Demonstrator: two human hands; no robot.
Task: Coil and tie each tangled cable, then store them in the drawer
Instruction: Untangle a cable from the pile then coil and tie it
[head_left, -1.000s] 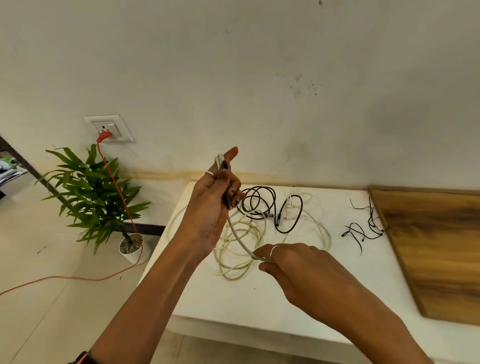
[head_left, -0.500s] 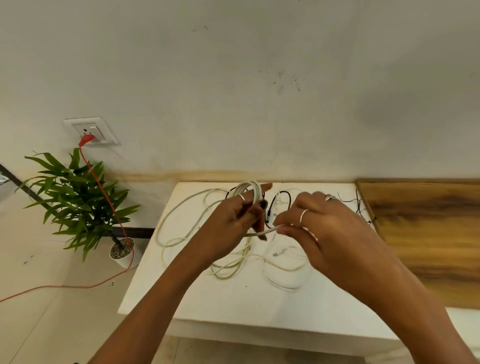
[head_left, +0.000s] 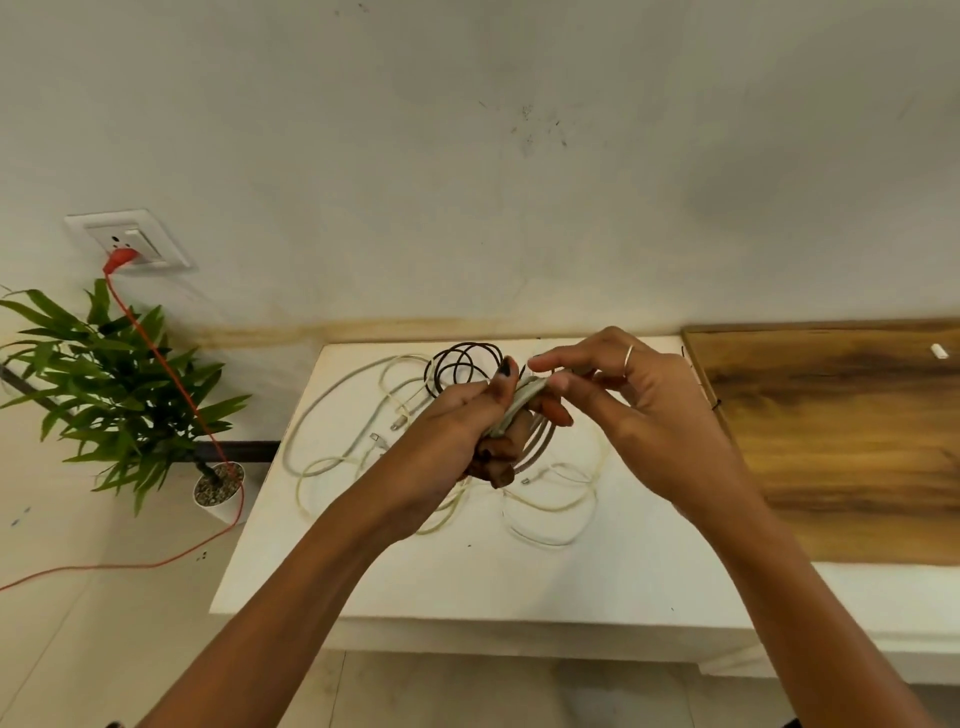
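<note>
My left hand (head_left: 467, 426) grips a coil of grey-white cable (head_left: 519, 405) above the white table (head_left: 467, 577); loops of the coil hang out below my fingers. My right hand (head_left: 639, 405) pinches the same cable at the top of the coil with thumb and forefinger. Beneath my hands, loose cream-white cables (head_left: 343, 457) sprawl in tangled loops across the table. A black cable (head_left: 457, 364) lies coiled at the table's back edge, just behind my left hand. No drawer shows.
A wooden surface (head_left: 841, 441) adjoins the table on the right, with a small white piece (head_left: 938, 351) on it. Left of the table stands a potted plant (head_left: 119, 384). A red cord (head_left: 171, 374) runs from the wall socket (head_left: 130, 244) down to the floor.
My hands have come closer together and the cable is gathered into a tighter coil in my left hand. The view has tipped further down toward the table.
</note>
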